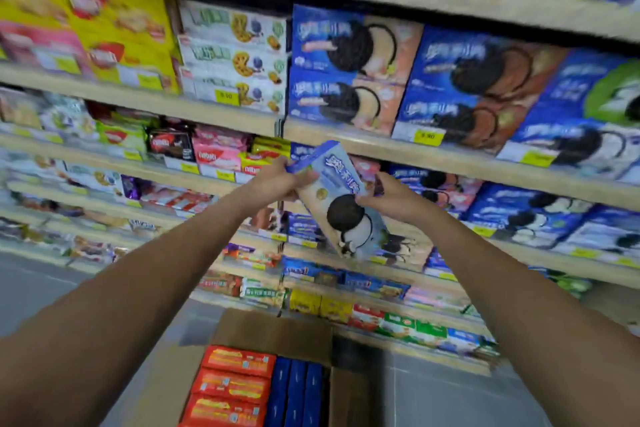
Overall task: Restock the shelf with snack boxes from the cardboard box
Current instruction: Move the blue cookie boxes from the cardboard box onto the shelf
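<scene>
Blur smears the shelf (450,159), so most print on its packs is unreadable. The left hand (277,180) grips the upper end of a tilted blue snack box (341,204) held in front of the shelf, and the right hand (391,196) grips its right edge. Below both hands, an open cardboard box (273,329), cut off by the frame, holds red packs (232,385) beside blue boxes (298,392).
</scene>
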A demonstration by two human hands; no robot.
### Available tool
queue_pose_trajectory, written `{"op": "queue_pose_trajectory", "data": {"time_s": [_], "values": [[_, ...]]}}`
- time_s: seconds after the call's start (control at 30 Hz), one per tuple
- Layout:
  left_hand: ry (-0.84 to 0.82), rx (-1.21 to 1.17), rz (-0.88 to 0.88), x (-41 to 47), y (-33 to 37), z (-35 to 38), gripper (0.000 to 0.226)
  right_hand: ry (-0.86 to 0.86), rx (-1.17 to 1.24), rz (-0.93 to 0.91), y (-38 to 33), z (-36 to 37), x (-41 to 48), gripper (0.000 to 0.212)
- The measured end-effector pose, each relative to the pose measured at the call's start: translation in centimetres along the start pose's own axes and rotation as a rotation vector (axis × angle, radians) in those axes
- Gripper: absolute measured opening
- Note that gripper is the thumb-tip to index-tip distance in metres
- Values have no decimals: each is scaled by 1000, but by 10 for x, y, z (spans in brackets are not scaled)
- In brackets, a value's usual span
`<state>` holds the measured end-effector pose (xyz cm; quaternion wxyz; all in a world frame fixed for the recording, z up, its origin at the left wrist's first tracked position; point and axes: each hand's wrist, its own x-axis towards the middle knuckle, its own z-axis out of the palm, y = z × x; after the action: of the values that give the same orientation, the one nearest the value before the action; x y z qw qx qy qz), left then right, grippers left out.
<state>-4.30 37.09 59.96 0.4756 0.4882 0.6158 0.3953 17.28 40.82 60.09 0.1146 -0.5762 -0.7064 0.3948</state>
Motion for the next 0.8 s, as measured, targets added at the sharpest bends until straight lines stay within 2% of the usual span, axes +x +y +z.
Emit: {"op": "queue_pose_trajectory", "data": {"time_s": [0.07, 0.13, 0.2, 0.23, 0.33, 0.37, 0.47, 0.53, 0.57, 0.63, 0.67, 0.8], "values": [[59, -45, 48, -6, 39, -13, 20, 63, -24, 5, -18, -31, -10, 71], [111, -132, 73, -10, 70, -24, 23, 85, -1, 34, -37, -57, -21, 85], [145, -190, 100, -14, 100, -34, 26, 174, 28, 34, -55, -83, -28, 89], [169, -214, 122, -17, 119, -40, 26, 238, 38, 20, -69, -97, -33, 86], [201, -263, 176, -20, 161, -53, 24, 346, 73, -73, -99, -125, -44, 52], [212, -282, 201, -21, 175, -56, 23, 378, 84, -103, -108, -135, -46, 49], [252, -349, 257, -22, 214, -64, 21, 505, 110, -185, -137, -162, -53, 53], [232, -413, 284, -21, 237, -67, 19, 568, 178, -213, -157, -179, -55, 65], [227, -456, 308, -19, 245, -67, 18, 600, 222, -231, -165, -188, -54, 65], [232, -521, 354, -16, 260, -64, 18, 675, 299, -273, -180, -202, -53, 46], [223, -539, 372, -12, 268, -63, 20, 705, 326, -282, -186, -212, -48, 44], [202, -587, 379, 9, 291, -59, 21, 764, 358, -301, -205, -238, -34, 55]]}}
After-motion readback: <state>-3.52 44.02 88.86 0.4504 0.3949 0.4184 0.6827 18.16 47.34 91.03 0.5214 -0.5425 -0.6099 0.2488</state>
